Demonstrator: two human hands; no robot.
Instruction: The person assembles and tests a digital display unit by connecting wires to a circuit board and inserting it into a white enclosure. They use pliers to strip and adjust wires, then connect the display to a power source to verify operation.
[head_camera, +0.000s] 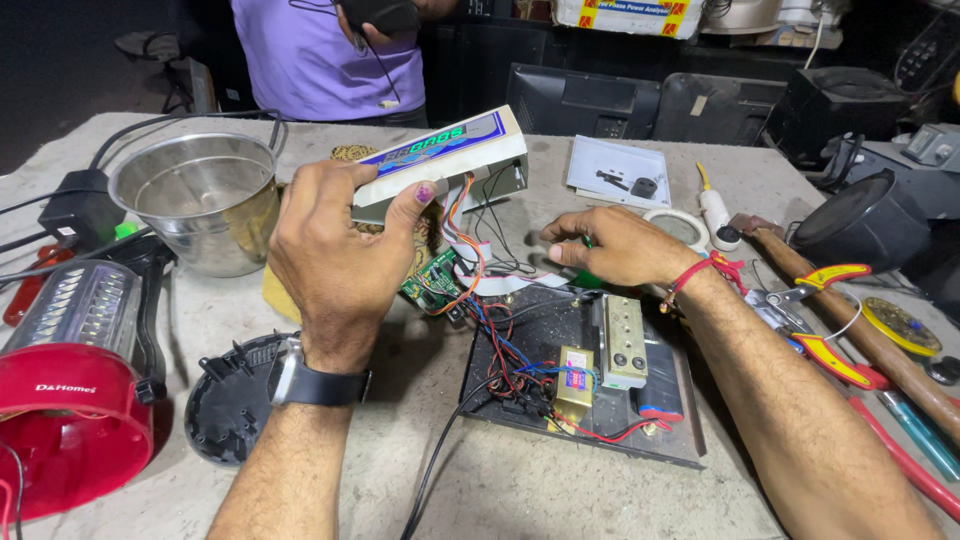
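The left hand (335, 245) is clamped on the cream front panel (440, 160) of an opened device, tilting it up off the desk (540, 490). Just below its thumb hangs a green circuit board (432, 280), tied by a bundle of coloured wires (480, 290) to the black base tray (600, 440). The right hand (610, 245) has its fingers pinched together on something small and green at the tray's far edge; what it is I cannot tell. The risk, to my eye, is lifting the panel further and straining those thin wires off their solder joints. A steel bowl (200, 200) sits just left of the left hand, close enough to knock.
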